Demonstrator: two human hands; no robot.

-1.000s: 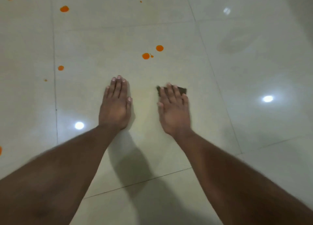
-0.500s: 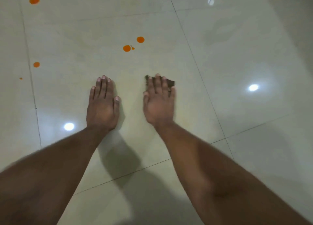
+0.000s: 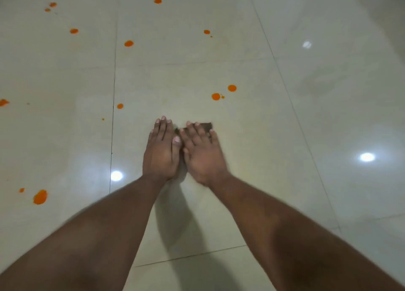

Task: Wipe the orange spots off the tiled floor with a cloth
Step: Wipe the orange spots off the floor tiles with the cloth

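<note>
Flat right hand (image 3: 202,152), fingers straight, presses the cloth (image 3: 206,126), long axis left-right; left hand (image 3: 161,152) open alongside.

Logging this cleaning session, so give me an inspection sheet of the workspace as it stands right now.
Surface: glossy pale tiled floor with thin grout lines and bright light reflections.
Job's things: dark cloth flat on the floor, mostly hidden under the right hand; many orange spots unwiped, the nearest pair just ahead of the cloth, a large one at the near left.
Clutter: nothing seen.
Grippers: right hand pressed flat on the cloth, fingers straight; left hand flat on the bare tile beside it, the two nearly touching.
Cables: nothing seen.
Surroundings: only more tiles in view; a darker shaded area at the far right.
</note>
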